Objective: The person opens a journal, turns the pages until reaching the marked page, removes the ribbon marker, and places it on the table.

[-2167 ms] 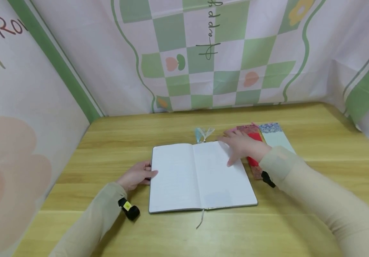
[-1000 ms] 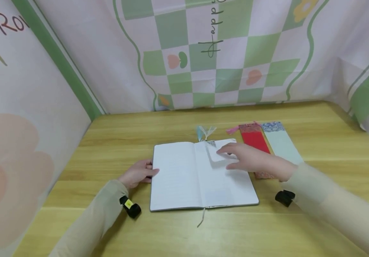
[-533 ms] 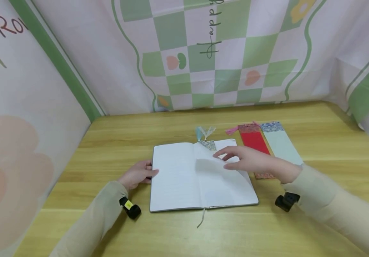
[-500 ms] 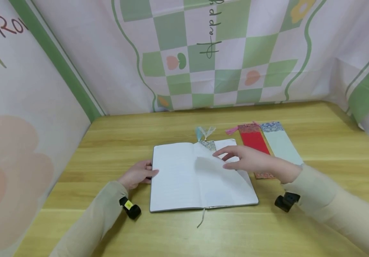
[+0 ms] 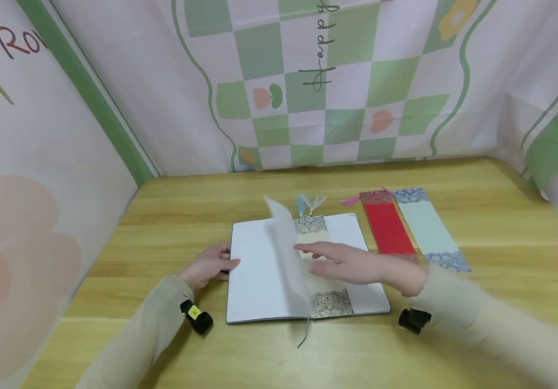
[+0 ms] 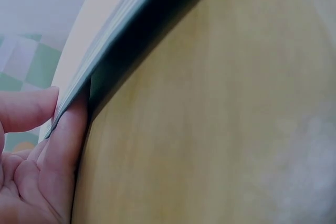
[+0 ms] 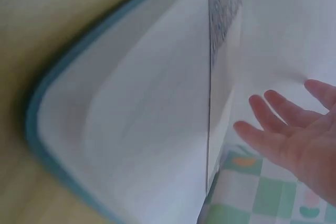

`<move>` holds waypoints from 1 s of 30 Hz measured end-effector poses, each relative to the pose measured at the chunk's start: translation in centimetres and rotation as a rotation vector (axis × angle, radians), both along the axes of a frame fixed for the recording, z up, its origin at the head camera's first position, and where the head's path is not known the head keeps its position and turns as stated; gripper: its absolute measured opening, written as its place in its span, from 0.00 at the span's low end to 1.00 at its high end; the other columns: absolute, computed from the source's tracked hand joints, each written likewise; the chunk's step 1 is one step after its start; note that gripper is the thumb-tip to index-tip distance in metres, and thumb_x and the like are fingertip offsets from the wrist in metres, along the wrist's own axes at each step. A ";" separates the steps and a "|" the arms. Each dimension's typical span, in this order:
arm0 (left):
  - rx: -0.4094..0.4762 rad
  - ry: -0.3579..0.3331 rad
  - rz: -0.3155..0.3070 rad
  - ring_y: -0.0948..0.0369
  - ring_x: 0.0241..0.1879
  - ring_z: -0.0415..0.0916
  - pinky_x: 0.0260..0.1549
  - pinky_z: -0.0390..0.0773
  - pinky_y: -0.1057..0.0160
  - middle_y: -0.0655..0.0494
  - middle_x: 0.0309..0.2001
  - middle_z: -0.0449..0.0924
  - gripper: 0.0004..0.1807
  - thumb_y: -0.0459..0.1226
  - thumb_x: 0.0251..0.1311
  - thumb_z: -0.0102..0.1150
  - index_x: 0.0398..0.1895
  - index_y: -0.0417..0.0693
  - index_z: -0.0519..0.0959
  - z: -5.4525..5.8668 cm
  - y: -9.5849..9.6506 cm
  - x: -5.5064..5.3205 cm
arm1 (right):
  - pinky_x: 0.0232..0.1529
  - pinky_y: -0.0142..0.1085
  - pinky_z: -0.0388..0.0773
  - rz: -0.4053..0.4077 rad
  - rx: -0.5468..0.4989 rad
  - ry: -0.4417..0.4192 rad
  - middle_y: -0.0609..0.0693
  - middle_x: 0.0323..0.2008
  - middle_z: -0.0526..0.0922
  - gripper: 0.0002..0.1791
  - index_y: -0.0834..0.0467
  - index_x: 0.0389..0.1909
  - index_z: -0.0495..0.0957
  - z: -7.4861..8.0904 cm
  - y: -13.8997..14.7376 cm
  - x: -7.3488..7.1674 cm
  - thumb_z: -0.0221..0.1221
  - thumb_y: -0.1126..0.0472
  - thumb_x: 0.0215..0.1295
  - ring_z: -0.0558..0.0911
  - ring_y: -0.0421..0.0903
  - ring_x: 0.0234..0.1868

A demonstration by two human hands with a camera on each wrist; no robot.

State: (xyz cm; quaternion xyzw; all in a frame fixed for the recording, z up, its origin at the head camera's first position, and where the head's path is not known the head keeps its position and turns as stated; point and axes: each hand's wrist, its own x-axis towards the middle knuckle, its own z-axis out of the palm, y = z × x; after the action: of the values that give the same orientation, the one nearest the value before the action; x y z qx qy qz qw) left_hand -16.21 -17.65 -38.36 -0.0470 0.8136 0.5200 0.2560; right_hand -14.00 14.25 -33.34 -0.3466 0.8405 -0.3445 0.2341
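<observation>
Notebook open on the table, with a raised page seemingly mid-turn against the straight fingers of the right hand; pinched at the left edge by the left hand, possibly in the page's way. Probably calls next for smoothing leftward. At right: pale bookmark, red bookmark. Beneath the right hand: cream bookmark.

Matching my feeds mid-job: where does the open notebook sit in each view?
Head: the open notebook lies just below centre.
Left wrist: its dark cover edge slants from the top down-left to the left hand.
Right wrist: its white pages span left and middle.
Shared landmark: the checkered cloth, top in head, left edge in left wrist, bottom right in right wrist.
</observation>
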 end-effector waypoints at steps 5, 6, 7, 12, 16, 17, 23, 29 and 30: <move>0.018 0.004 -0.007 0.63 0.34 0.73 0.33 0.77 0.67 0.53 0.36 0.73 0.17 0.32 0.67 0.51 0.57 0.35 0.68 -0.3 -0.1 0.0 | 0.68 0.53 0.56 0.093 0.135 0.059 0.53 0.71 0.59 0.33 0.51 0.72 0.56 -0.8 -1.8 0.8 0.49 0.43 0.70 0.57 0.55 0.71; 0.021 0.005 -0.004 0.64 0.33 0.73 0.32 0.77 0.67 0.54 0.36 0.74 0.17 0.31 0.66 0.50 0.56 0.35 0.68 -0.4 -0.1 0.0 | 0.68 0.53 0.56 0.100 0.163 0.063 0.52 0.71 0.58 0.33 0.49 0.72 0.57 -0.9 -2.0 1.0 0.49 0.42 0.69 0.56 0.55 0.71; 0.022 0.005 0.004 0.64 0.32 0.74 0.31 0.78 0.67 0.54 0.35 0.75 0.16 0.31 0.67 0.49 0.56 0.35 0.68 -0.5 -0.1 -0.1 | 0.68 0.53 0.56 0.111 0.186 0.070 0.52 0.71 0.58 0.33 0.48 0.72 0.57 -1.0 -2.3 1.1 0.50 0.42 0.69 0.55 0.55 0.71; 0.027 0.001 0.013 0.62 0.34 0.76 0.32 0.79 0.65 0.50 0.39 0.80 0.16 0.33 0.70 0.43 0.56 0.34 0.69 -0.6 -0.2 -0.2 | 0.68 0.55 0.53 0.174 0.271 0.154 0.58 0.71 0.57 0.32 0.48 0.70 0.61 -0.8 -3.2 1.7 0.51 0.43 0.68 0.56 0.57 0.71; 0.064 -0.016 0.038 0.62 0.35 0.76 0.33 0.78 0.64 0.48 0.41 0.79 0.19 0.39 0.74 0.36 0.58 0.35 0.68 -0.4 -0.2 -0.2 | 0.69 0.58 0.48 0.218 0.333 0.249 0.59 0.70 0.58 0.28 0.48 0.67 0.66 -0.6 -3.6 2.1 0.51 0.43 0.68 0.57 0.59 0.71; 0.076 -0.018 0.047 0.62 0.34 0.77 0.33 0.79 0.64 0.48 0.42 0.79 0.21 0.40 0.75 0.33 0.59 0.35 0.68 -0.3 -0.2 -0.1 | 0.69 0.58 0.47 0.222 0.347 0.265 0.59 0.70 0.58 0.28 0.48 0.66 0.67 -0.6 -3.7 2.1 0.51 0.43 0.68 0.57 0.59 0.71; 0.068 -0.016 0.052 0.62 0.36 0.76 0.33 0.78 0.65 0.48 0.42 0.79 0.20 0.41 0.73 0.39 0.59 0.35 0.67 -0.2 -0.2 -0.1 | 0.70 0.56 0.46 0.223 0.404 0.302 0.57 0.71 0.58 0.27 0.44 0.66 0.68 -0.6 -4.2 2.3 0.53 0.43 0.67 0.57 0.57 0.71; 0.032 -0.016 0.028 0.62 0.36 0.74 0.33 0.77 0.66 0.50 0.42 0.78 0.17 0.36 0.69 0.49 0.57 0.36 0.69 -0.4 -0.1 -0.1 | 0.70 0.55 0.49 0.224 0.411 0.312 0.57 0.69 0.62 0.28 0.47 0.65 0.69 -0.2 -4.3 1.3 0.55 0.43 0.65 0.59 0.56 0.70; 0.030 -0.016 0.027 0.62 0.36 0.74 0.33 0.77 0.66 0.50 0.42 0.77 0.17 0.36 0.69 0.49 0.57 0.36 0.68 -0.3 -0.1 -0.1 | 0.70 0.55 0.50 0.211 0.398 0.318 0.57 0.68 0.63 0.29 0.48 0.64 0.69 -0.1 -4.2 0.9 0.56 0.44 0.64 0.60 0.57 0.70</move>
State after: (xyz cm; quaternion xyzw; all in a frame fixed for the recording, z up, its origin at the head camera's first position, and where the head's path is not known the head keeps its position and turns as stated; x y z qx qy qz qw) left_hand -16.32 -17.76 -38.70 -0.0584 0.8028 0.5353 0.2561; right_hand -13.10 10.06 -33.39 -0.4291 0.8771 -0.0876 0.1973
